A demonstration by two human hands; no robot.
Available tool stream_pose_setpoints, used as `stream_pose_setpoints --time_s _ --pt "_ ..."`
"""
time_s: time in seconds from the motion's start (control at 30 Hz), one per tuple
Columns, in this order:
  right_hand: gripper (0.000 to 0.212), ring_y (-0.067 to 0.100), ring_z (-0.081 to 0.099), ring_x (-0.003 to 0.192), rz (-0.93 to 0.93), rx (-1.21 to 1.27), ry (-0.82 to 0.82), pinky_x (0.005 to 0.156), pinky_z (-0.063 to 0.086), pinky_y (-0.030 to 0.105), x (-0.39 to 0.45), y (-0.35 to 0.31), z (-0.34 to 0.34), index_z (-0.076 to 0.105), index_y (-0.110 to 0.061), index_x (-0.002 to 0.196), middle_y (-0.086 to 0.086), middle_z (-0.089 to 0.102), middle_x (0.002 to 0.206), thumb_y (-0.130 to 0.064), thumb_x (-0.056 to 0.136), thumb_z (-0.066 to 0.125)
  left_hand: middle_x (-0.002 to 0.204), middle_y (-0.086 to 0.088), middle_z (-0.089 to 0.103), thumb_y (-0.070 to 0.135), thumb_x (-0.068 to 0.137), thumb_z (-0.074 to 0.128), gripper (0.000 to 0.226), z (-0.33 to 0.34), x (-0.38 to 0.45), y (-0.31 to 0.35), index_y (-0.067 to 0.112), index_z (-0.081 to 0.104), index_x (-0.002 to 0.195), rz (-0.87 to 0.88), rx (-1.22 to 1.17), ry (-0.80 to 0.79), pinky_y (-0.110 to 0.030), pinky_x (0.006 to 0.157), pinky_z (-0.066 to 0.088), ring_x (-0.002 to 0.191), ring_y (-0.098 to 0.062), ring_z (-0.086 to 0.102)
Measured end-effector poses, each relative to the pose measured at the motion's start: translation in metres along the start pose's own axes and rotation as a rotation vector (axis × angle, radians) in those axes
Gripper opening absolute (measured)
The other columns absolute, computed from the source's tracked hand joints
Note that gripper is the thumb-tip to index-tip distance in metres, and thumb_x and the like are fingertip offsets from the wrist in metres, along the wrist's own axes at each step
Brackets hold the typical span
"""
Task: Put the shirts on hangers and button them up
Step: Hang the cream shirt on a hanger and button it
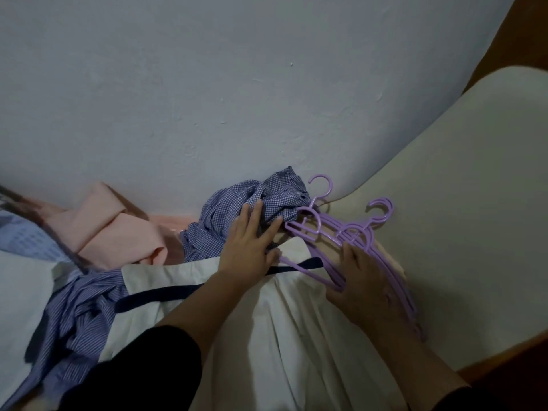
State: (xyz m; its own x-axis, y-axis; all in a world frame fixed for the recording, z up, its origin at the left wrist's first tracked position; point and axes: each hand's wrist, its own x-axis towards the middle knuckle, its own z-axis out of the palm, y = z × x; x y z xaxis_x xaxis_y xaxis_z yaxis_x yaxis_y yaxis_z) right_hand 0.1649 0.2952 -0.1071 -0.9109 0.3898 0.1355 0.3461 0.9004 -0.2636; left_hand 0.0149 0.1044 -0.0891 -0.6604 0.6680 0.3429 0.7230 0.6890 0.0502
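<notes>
left hand (248,244) lies flat, fingers spread, on the checked shirt (237,215) by the wall; right hand (363,281) fingers seemingly curl round the purple hangers (353,232), their lower ends hidden; striped shirt (77,315) cut off at left

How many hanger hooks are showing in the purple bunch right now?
3. One hook stands by the checked shirt; two more, an upper hook and a lower hook, sit close together to its right. The hangers overlap under the right hand, so more may be hidden.
</notes>
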Motion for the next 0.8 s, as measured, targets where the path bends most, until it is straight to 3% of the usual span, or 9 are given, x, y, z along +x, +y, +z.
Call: stream_pose_setpoints --time_s 0.1,0.17,0.23,0.3,0.43,0.57,0.7,0.8 --pt "0.087 0.04 0.056 0.1 -0.031 0.019 0.022 0.078 0.051 0.048 0.006 -0.002 0.005 0.05 -0.002 0.129 0.018 0.056 0.117 -0.047 0.054 0.054 0.151 -0.021 0.031 0.046 0.089 0.032 0.058 -0.001 0.018 -0.004 0.024 0.045 0.141 0.028 0.057 0.004 -0.054 0.107 0.029 0.138 -0.044 0.029" --pt "0.087 0.04 0.058 0.098 -0.057 0.018 0.041 0.077 0.051 0.048 0.01 -0.004 0.008 0.051 -0.002 0.128 0.017 0.058 0.115 -0.041 0.051 0.062 0.158 -0.018 0.013 0.048 0.094 0.023 0.058 0.0 0.03 -0.006 0.029 0.027 0.149 0.036 0.104 -0.043 -0.052 0.114 0.016 0.144 -0.042 0.01" --pt "0.089 0.037 0.058 0.097 -0.078 0.002 0.072 0.075 0.051 0.045 0.013 -0.007 0.01 0.053 -0.002 0.127 0.016 0.06 0.113 -0.041 0.047 0.065 0.159 -0.012 -0.012 0.042 0.1 0.026 0.057 0.005 0.04 -0.011 0.036 0.001 0.151 0.022 0.173 -0.111 -0.048 0.117 -0.001 0.144 -0.041 -0.011" --pt "0.086 0.031 0.053 0.1 -0.087 0.008 0.108 0.074 0.052 0.042 0.015 -0.01 0.012 0.056 -0.002 0.124 0.015 0.061 0.112 -0.043 0.048 0.06 0.159 -0.008 -0.017 0.03 0.102 0.032 0.063 0.003 0.045 -0.015 0.038 -0.006 0.15 -0.026 0.206 -0.184 -0.045 0.118 -0.003 0.144 -0.039 -0.015" --pt "0.085 0.032 0.055 0.102 -0.104 0.014 0.106 0.076 0.052 0.044 0.019 -0.011 0.02 0.055 -0.002 0.125 0.017 0.061 0.116 -0.046 0.052 0.051 0.153 -0.013 0.024 0.019 0.101 0.036 0.057 0.001 0.047 -0.026 0.029 0.014 0.152 -0.085 0.11 -0.137 -0.038 0.109 0.026 0.14 -0.031 0.022" --pt "0.085 0.039 0.063 0.1 -0.116 0.007 0.093 0.08 0.053 0.046 0.021 -0.009 0.025 0.057 -0.001 0.125 0.019 0.061 0.118 -0.045 0.052 0.052 0.14 -0.021 0.038 0.009 0.096 0.045 0.056 -0.002 0.039 -0.043 0.016 0.029 0.149 -0.196 -0.011 -0.017 -0.043 0.1 0.036 0.128 -0.036 0.035" --pt "0.088 0.038 0.061 0.101 -0.145 0.022 0.095 0.08 0.053 0.047 0.025 -0.011 0.027 0.054 -0.003 0.128 0.017 0.06 0.118 -0.045 0.052 0.051 0.127 -0.024 0.045 -0.002 0.089 0.047 0.049 -0.008 0.025 -0.075 0.005 0.041 0.137 -0.494 -0.082 0.09 -0.044 0.088 0.042 0.112 -0.04 0.046" --pt "0.089 0.037 0.06 0.1 -0.157 0.018 0.085 0.077 0.053 0.047 0.028 -0.013 0.026 0.049 -0.006 0.131 0.015 0.059 0.116 -0.045 0.051 0.051 0.122 -0.026 0.047 0.006 0.093 0.04 0.03 -0.005 0.009 -0.103 -0.001 0.047 0.121 -0.805 -0.148 0.141 -0.048 0.09 0.041 0.11 -0.041 0.047"
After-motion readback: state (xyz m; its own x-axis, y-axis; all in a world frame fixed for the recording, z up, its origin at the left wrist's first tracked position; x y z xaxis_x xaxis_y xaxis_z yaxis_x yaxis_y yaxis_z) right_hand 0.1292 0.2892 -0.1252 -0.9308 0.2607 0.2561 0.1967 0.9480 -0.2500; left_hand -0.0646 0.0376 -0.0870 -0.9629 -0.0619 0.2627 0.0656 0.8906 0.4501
